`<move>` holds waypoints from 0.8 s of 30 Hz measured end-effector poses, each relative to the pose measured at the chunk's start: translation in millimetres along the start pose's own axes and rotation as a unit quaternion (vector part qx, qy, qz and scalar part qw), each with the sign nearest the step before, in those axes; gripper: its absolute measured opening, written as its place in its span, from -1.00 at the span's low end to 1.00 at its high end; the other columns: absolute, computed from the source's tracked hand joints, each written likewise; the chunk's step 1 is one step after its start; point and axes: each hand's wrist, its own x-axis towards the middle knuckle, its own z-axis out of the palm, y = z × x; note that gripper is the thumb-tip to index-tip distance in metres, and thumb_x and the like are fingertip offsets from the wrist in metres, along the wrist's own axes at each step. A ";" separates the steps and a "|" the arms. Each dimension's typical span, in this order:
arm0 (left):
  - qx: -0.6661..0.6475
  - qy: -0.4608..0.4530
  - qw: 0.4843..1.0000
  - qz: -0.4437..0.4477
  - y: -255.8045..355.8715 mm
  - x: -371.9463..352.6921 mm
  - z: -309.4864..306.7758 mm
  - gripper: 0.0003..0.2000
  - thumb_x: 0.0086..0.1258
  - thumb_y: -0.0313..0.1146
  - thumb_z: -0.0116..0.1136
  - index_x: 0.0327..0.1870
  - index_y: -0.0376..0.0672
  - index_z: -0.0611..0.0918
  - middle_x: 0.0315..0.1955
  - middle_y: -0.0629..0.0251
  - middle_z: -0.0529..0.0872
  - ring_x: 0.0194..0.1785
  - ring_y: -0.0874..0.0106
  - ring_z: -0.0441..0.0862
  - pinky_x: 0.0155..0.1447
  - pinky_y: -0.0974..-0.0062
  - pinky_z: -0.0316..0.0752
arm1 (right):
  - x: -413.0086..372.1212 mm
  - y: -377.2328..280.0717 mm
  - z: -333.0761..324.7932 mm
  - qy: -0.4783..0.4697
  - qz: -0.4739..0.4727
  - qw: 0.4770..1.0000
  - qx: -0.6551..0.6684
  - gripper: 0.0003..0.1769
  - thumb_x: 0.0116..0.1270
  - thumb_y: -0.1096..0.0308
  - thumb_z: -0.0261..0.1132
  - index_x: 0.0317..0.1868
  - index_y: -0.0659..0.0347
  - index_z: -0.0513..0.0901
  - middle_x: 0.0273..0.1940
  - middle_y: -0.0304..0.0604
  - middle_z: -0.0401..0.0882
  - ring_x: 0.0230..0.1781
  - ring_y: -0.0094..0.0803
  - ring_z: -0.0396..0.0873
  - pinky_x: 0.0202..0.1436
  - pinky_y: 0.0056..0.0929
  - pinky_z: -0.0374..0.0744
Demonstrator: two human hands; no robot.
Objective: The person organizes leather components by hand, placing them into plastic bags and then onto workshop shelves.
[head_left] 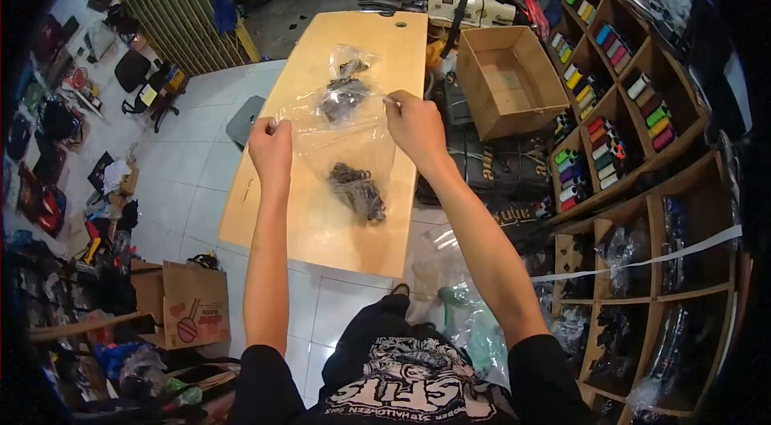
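Note:
Stretched between my two hands is a clear plastic bag [321,150] above the light wooden table. Its left edge is pinched in my left hand [271,144], and its right edge in my right hand [416,126]; both hands are closed. A clump of small dark pieces [357,192] shows through the plastic on the side nearer me. Farther up the table, another clump of small dark pieces [344,96] lies in clear plastic, partly overlapped by the bag in this view.
The wooden table [321,236] runs away from me. An open cardboard box [514,79] stands to its right, beside shelves of coloured thread spools [614,47]. Lower right are cubbies [658,288] with bagged parts. Another carton [193,304] sits on the floor at left.

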 end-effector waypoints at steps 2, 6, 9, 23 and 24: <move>0.019 -0.014 1.000 -0.013 2.1 -12.8 -7.2 -0.80 0.17 -0.36 0.08 -0.49 -0.35 0.46 -0.64 0.27 0.42 -0.52 0.49 0.32 -0.38 0.47 0.29 | -11.0 -6.9 -17.3 -0.005 -0.043 0.998 -0.043 -0.73 0.27 0.25 0.18 -0.17 0.22 0.69 -0.43 0.19 0.61 -0.34 0.09 0.62 -0.23 -0.13 0.58; 0.112 -0.030 0.993 0.015 11.4 -34.4 -34.0 -0.74 0.18 -0.30 0.08 -0.55 -0.37 0.48 -0.73 0.13 0.41 -0.60 0.32 0.42 -0.39 0.36 0.34 | -29.0 -13.1 -44.8 -0.018 -0.029 0.999 0.001 -0.72 0.27 0.24 0.19 -0.17 0.23 0.69 -0.40 0.18 0.62 -0.34 0.08 0.62 -0.22 -0.15 0.58; 0.261 0.005 0.963 0.071 31.6 -53.7 -57.6 -0.74 0.19 -0.28 0.09 -0.53 -0.34 0.54 -0.72 0.06 0.48 -0.54 0.12 0.53 -0.33 0.29 0.41 | -50.7 -16.0 -51.3 -0.023 -0.007 0.999 -0.033 -0.76 0.21 0.30 0.16 -0.26 0.22 0.71 -0.39 0.18 0.63 -0.36 0.08 0.63 -0.23 -0.12 0.61; 0.081 -0.265 0.956 0.101 -70.7 -68.4 -145.9 -0.36 0.22 -0.64 -0.03 0.39 -0.32 0.15 0.31 -0.07 0.26 0.33 0.17 0.28 0.32 0.36 0.25 | -147.1 -31.6 -62.8 -0.110 0.122 0.964 0.207 -0.73 0.24 0.46 0.19 -0.04 0.31 0.60 -0.54 -0.08 0.59 -0.54 -0.50 0.58 -0.39 -0.50 0.54; 0.200 -0.317 0.912 0.166 -98.8 -67.6 -143.7 -0.27 0.19 -0.61 0.07 0.43 -0.33 0.07 0.38 -0.13 0.14 0.44 0.10 0.13 0.43 0.29 0.13 | -139.8 -37.1 -59.6 -0.130 0.176 0.932 0.289 -0.71 0.25 0.46 0.19 -0.03 0.32 0.59 -0.53 -0.09 0.59 -0.53 -0.53 0.58 -0.41 -0.50 0.54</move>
